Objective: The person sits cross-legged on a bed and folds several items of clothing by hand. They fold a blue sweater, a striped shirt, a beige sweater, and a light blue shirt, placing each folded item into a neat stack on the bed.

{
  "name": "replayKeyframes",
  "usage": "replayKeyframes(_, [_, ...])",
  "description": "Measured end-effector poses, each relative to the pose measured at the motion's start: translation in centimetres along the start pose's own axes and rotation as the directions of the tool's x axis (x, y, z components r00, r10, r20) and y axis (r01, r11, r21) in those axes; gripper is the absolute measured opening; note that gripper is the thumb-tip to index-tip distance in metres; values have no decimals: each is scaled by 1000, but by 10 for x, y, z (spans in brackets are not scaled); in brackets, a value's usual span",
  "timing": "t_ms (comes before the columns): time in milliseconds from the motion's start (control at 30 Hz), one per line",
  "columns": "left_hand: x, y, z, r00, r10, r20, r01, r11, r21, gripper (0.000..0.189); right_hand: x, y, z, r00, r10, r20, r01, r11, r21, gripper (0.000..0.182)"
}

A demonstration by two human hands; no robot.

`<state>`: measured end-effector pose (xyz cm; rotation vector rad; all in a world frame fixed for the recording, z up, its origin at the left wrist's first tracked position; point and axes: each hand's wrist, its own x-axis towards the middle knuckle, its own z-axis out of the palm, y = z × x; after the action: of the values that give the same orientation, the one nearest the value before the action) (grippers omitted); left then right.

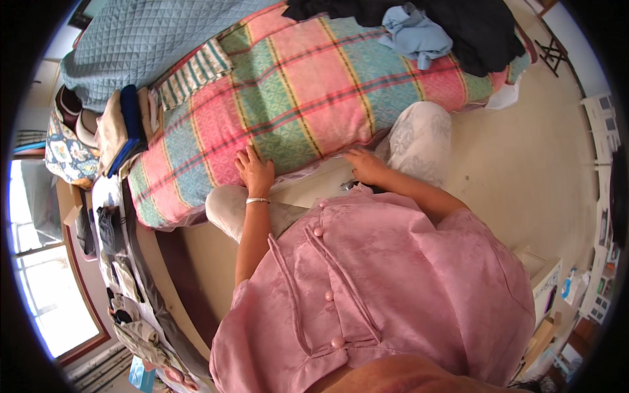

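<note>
Spread over the bed in front of me is a plaid blanket (314, 83) in pink, green, blue and yellow. My left hand (256, 172) lies palm down at its near edge, fingers apart and nothing held. Farther right, my right hand (364, 166) reaches the same edge, where a thin pale fabric hem shows; whether its fingers grip the cloth is unclear. On the blanket's left part lies a folded striped cloth (196, 73). Beside it is a stack of folded clothes (125, 127) in beige and dark blue. A crumpled light blue garment (417, 34) lies at the far right.
A black garment (471, 34) covers the blanket's far right corner. Behind is a quilted blue-grey cover (147, 44). Bras (86, 123) and a floral fabric item (71, 147) sit left of the stack. Clothes (135, 329) line a ledge near the window (54, 294).
</note>
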<state>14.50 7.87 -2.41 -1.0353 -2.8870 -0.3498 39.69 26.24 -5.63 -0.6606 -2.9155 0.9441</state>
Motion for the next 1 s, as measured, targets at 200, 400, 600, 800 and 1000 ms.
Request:
replayKeyframes(200, [-20, 26, 6, 992, 105, 63, -102, 993, -57, 70, 14, 26, -31, 816, 283, -504, -30, 891, 452, 18])
replayKeyframes(400, [-32, 38, 5, 984, 142, 103, -139, 990, -39, 70, 49, 93, -123, 481, 447, -754, -200, 894, 402, 55])
replayKeyframes(600, [-32, 45, 4, 988, 119, 97, -117, 993, -26, 69, 86, 142, -209, 470, 658, -589, -177, 724, 667, 67])
replayKeyframes(800, [-33, 47, 5, 991, 116, 62, -113, 992, -47, 67, 97, 140, -228, 621, 711, -328, 153, 301, 941, 62])
replayKeyframes(1000, [-33, 50, 6, 993, 118, 31, -117, 993, -34, 65, 104, 67, -187, 719, 437, -540, 298, 509, 808, 43])
